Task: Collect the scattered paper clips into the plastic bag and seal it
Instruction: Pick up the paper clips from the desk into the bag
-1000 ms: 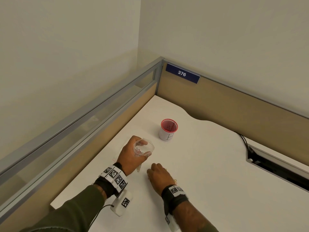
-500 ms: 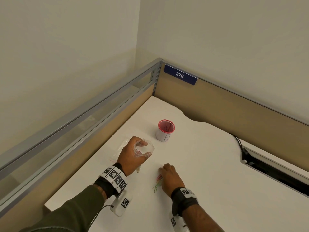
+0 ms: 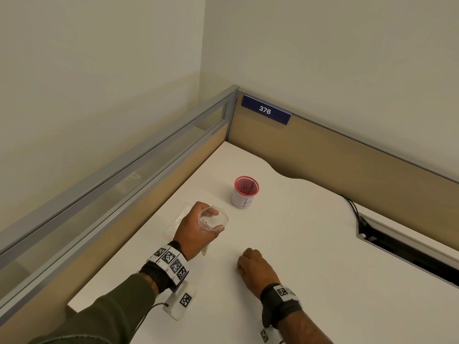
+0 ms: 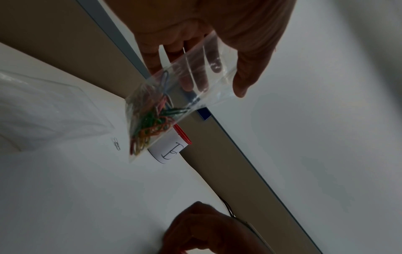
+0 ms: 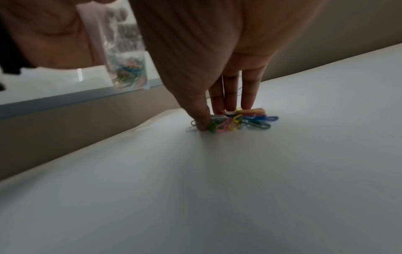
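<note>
- Right wrist view: the right hand [image 5: 217,56] points its fingertips [image 5: 246,103] down onto a heap of coloured paper clips [image 5: 241,121] on the white desk [image 5: 217,189]; thumb and fingers close in on the heap from either side, touching it.
- Left hand [image 4: 217,25] grips a small clear plastic bag [image 4: 174,103] between thumb and curled fingers, holding it above the desk with its mouth propped open at the top in the head view.
- More coloured clips sit bunched in the bag's bottom corner.
- From the head camera the right hand [image 3: 255,269] is well to the right of the bag [image 3: 213,219] and nearer the person.
- A flat clear plastic sleeve [image 3: 176,220] lies on the desk just behind the left hand.
- A red-rimmed white cup [image 3: 244,193], marked with a handwritten "B", stands beyond the bag.
- Tan partition panels [image 3: 347,165] with grey metal rails fence the desk corner; a blue plate [image 3: 265,110] reads "376".
- A black cable [image 3: 352,207] runs to a slot in the desk at the right.
</note>
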`<action>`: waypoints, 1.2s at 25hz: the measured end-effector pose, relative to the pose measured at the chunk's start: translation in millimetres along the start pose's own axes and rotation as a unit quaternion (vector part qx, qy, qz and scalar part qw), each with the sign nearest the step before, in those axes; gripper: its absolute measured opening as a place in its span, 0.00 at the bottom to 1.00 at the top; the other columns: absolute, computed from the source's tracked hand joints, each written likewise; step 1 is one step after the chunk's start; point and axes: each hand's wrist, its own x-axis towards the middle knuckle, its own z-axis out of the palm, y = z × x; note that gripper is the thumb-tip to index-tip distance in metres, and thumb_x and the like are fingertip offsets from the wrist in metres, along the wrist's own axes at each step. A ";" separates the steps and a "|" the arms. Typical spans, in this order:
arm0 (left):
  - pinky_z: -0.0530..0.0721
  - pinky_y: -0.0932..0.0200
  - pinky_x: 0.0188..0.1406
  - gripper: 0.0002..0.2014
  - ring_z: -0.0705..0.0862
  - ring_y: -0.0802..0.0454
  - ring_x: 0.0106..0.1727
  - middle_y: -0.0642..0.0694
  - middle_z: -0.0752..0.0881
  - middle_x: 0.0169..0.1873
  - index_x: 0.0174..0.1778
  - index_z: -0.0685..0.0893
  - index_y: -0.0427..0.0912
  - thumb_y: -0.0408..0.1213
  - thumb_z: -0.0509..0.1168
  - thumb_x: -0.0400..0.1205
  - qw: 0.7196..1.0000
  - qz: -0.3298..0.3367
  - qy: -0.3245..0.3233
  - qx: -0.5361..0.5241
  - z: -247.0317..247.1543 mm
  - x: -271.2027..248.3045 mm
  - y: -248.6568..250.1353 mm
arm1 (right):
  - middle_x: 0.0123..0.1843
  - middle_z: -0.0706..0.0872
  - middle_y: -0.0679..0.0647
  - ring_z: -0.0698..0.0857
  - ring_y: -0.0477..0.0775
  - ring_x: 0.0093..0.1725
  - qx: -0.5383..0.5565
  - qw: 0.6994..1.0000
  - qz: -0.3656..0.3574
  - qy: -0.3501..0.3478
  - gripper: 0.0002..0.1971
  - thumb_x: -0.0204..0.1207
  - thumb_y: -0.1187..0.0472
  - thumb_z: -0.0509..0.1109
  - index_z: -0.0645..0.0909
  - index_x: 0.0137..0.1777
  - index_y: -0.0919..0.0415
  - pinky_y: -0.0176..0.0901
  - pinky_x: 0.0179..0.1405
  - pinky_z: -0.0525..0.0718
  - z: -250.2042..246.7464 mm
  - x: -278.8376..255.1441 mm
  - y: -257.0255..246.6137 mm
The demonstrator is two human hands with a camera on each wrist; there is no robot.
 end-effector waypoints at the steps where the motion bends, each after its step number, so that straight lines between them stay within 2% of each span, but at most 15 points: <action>1: 0.86 0.47 0.64 0.21 0.83 0.57 0.65 0.54 0.86 0.57 0.54 0.79 0.52 0.40 0.79 0.69 1.000 -0.001 0.001 -0.001 -0.7 0.0 -0.4 | 0.57 0.79 0.51 0.77 0.56 0.59 0.020 1.000 0.021 0.009 0.08 0.78 0.59 0.62 0.81 0.54 0.54 0.45 0.53 0.80 -3.7 -0.8 7.7; 3: 0.86 0.47 0.63 0.20 0.83 0.57 0.65 0.54 0.85 0.57 0.54 0.79 0.52 0.39 0.79 0.70 1.000 -0.001 0.003 0.004 -1.1 -0.2 -1.6 | 0.60 0.78 0.49 0.77 0.53 0.62 0.065 0.994 0.079 0.028 0.12 0.75 0.58 0.67 0.81 0.59 0.53 0.43 0.56 0.80 -13.1 -3.6 22.3; 4: 0.86 0.47 0.63 0.20 0.83 0.57 0.65 0.53 0.85 0.57 0.54 0.79 0.52 0.38 0.79 0.70 1.000 -0.003 0.003 0.005 -0.6 -0.5 -2.3 | 0.61 0.77 0.50 0.76 0.53 0.64 0.076 0.991 0.110 0.030 0.16 0.74 0.54 0.69 0.80 0.62 0.52 0.43 0.58 0.79 -17.1 -5.7 28.3; 7: 0.86 0.48 0.63 0.20 0.83 0.58 0.65 0.54 0.85 0.57 0.54 0.78 0.52 0.39 0.79 0.70 1.000 -0.001 -0.004 0.007 3.7 -2.0 -1.5 | 0.64 0.75 0.53 0.74 0.56 0.65 0.074 0.982 0.172 -0.032 0.32 0.66 0.42 0.76 0.74 0.69 0.52 0.48 0.61 0.79 -20.8 -12.6 33.5; 9: 0.87 0.49 0.62 0.20 0.83 0.58 0.65 0.54 0.85 0.57 0.54 0.78 0.51 0.39 0.79 0.70 1.000 0.000 -0.008 0.010 6.5 -2.1 -1.0 | 0.64 0.74 0.55 0.73 0.58 0.65 0.051 0.981 0.169 -0.076 0.35 0.64 0.41 0.77 0.73 0.70 0.51 0.51 0.62 0.80 -15.2 -13.6 24.7; 12: 0.86 0.51 0.62 0.20 0.83 0.58 0.64 0.54 0.85 0.57 0.55 0.79 0.48 0.36 0.79 0.71 1.000 0.005 -0.011 0.024 8.9 -3.0 0.6 | 0.63 0.75 0.57 0.76 0.61 0.63 0.035 0.983 0.169 -0.063 0.24 0.72 0.52 0.73 0.76 0.67 0.55 0.52 0.60 0.81 -5.1 -4.4 11.2; 15: 0.86 0.53 0.62 0.20 0.83 0.59 0.64 0.54 0.85 0.57 0.55 0.79 0.48 0.36 0.79 0.71 1.000 0.007 -0.014 0.027 8.2 -3.1 1.9 | 0.58 0.77 0.59 0.80 0.62 0.58 0.024 0.986 0.165 -0.021 0.09 0.77 0.63 0.63 0.78 0.56 0.59 0.52 0.56 0.83 -2.6 5.7 6.1; 17: 0.86 0.55 0.62 0.21 0.83 0.59 0.65 0.54 0.85 0.57 0.55 0.78 0.49 0.36 0.79 0.72 0.999 0.003 -0.014 0.030 6.4 -2.3 1.9 | 0.57 0.77 0.59 0.80 0.62 0.56 0.030 0.985 0.169 -0.018 0.08 0.78 0.65 0.60 0.78 0.54 0.60 0.52 0.55 0.83 -2.2 9.9 4.7; 19: 0.86 0.57 0.62 0.21 0.83 0.58 0.65 0.54 0.85 0.57 0.55 0.78 0.50 0.36 0.79 0.72 0.999 0.003 -0.012 0.032 5.2 -1.2 1.5 | 0.58 0.77 0.58 0.79 0.61 0.57 0.047 0.984 0.169 -0.014 0.10 0.78 0.59 0.62 0.78 0.56 0.59 0.50 0.54 0.82 -3.7 11.4 1.7; 21: 0.85 0.59 0.61 0.21 0.83 0.57 0.64 0.54 0.85 0.57 0.56 0.78 0.49 0.36 0.79 0.72 0.999 0.000 -0.010 0.035 6.1 -0.5 1.7 | 0.58 0.76 0.56 0.77 0.60 0.58 0.056 0.985 0.160 -0.018 0.14 0.76 0.51 0.66 0.78 0.58 0.57 0.48 0.49 0.78 -3.7 11.5 -3.2; 22: 0.85 0.61 0.60 0.21 0.83 0.57 0.64 0.54 0.85 0.57 0.56 0.78 0.49 0.36 0.79 0.72 0.999 -0.002 -0.011 0.036 8.0 -0.3 1.9 | 0.58 0.75 0.56 0.76 0.60 0.58 0.046 0.986 0.156 -0.021 0.14 0.76 0.51 0.67 0.77 0.57 0.57 0.47 0.47 0.77 -3.1 11.0 -5.9; 25: 0.86 0.59 0.61 0.21 0.83 0.58 0.64 0.55 0.85 0.57 0.56 0.78 0.49 0.36 0.79 0.72 0.999 -0.001 -0.016 0.036 13.4 -1.4 3.2 | 0.58 0.76 0.58 0.76 0.61 0.58 0.001 0.990 0.139 0.002 0.08 0.81 0.58 0.60 0.76 0.56 0.58 0.50 0.45 0.79 0.8 11.2 -12.5; 30: 0.86 0.54 0.62 0.21 0.83 0.58 0.64 0.55 0.85 0.56 0.56 0.78 0.51 0.38 0.79 0.71 0.999 -0.001 -0.022 0.042 16.4 -1.3 2.2 | 0.58 0.79 0.58 0.78 0.60 0.58 -0.008 0.989 0.144 0.016 0.09 0.80 0.66 0.56 0.77 0.54 0.60 0.49 0.48 0.79 1.5 13.8 -3.0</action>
